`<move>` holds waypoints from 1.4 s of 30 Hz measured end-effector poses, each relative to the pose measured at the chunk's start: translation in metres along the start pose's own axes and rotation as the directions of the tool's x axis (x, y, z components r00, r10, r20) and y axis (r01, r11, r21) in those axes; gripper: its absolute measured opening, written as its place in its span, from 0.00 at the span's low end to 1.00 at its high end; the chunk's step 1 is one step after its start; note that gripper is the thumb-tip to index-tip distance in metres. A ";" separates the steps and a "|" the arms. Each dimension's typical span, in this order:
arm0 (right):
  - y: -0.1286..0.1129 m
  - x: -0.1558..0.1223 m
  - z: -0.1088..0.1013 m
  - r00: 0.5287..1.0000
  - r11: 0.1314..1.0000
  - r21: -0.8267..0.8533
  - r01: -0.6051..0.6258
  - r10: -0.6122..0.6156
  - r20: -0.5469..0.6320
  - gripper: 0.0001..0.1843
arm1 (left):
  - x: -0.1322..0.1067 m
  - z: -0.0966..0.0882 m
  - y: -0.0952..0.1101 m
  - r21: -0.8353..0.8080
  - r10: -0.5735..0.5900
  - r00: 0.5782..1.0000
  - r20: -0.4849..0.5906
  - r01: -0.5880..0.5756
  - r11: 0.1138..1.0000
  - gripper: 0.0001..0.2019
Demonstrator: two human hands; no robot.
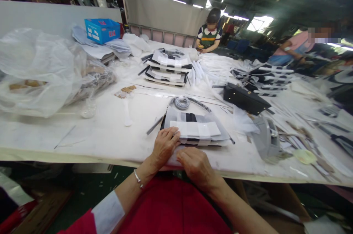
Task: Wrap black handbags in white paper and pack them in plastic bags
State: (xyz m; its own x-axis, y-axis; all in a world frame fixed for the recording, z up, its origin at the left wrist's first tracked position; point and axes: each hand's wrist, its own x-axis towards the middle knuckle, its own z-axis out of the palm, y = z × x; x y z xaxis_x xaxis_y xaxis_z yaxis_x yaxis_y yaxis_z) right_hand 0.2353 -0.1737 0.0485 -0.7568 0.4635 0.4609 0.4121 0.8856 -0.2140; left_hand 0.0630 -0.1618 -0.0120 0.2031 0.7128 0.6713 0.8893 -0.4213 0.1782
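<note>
A black handbag (191, 117) lies flat in front of me, covered in translucent white wrapping with a white sheet (194, 129) across it. Its wrapped handle (202, 104) arches at the far side beside a grey coil (182, 103). My left hand (166, 144) is closed on the bag's near left corner, fingers over the wrapping. Just below the bag's near edge, my right hand (195, 162) is curled with its fingers together by the table edge. What it holds, if anything, is hidden.
A grey tape dispenser (265, 137) stands at the right, with a black bag (245, 98) behind it. Wrapped bags are stacked (168, 67) farther back. Plastic bags (41, 72) and a blue box (102, 31) are at the left. A person (209, 35) works across the table.
</note>
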 end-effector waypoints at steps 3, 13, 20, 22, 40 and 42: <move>0.008 0.019 -0.008 1.000 1.000 -0.020 -0.012 0.011 -0.028 0.11 | 0.001 -0.002 -0.001 -0.055 -0.005 1.000 -0.012 0.004 0.998 0.12; 0.052 0.049 -0.012 0.942 0.949 0.023 -0.314 0.308 0.132 0.07 | -0.001 0.000 -0.003 -0.140 -0.067 0.997 0.033 0.071 0.988 0.14; 0.074 0.066 -0.002 0.830 0.827 0.137 -0.545 0.510 0.225 0.08 | 0.015 -0.019 0.000 -0.362 -0.290 0.936 0.199 0.346 0.866 0.15; 0.076 0.068 -0.002 0.808 0.806 0.149 -0.573 0.525 0.265 0.09 | 0.022 -0.018 0.004 -0.322 -0.396 0.892 0.218 0.449 0.833 0.08; 0.085 0.068 0.005 0.810 0.836 0.088 -0.542 0.491 0.319 0.05 | 0.014 -0.021 0.031 0.013 0.022 1.000 0.019 -0.022 1.000 0.13; 0.084 0.067 0.006 0.814 0.836 0.090 -0.542 0.494 0.306 0.04 | 0.010 -0.020 0.038 0.076 -0.004 0.995 0.101 -0.004 0.997 0.15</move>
State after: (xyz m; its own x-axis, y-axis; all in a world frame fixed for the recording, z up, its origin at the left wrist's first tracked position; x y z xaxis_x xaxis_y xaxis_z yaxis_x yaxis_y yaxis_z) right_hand 0.2161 -0.0679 0.0560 -0.5675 0.8234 0.0054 0.7088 0.4918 -0.5057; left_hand 0.0902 -0.1823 0.0159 0.2399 0.7672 0.5948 0.9171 -0.3800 0.1203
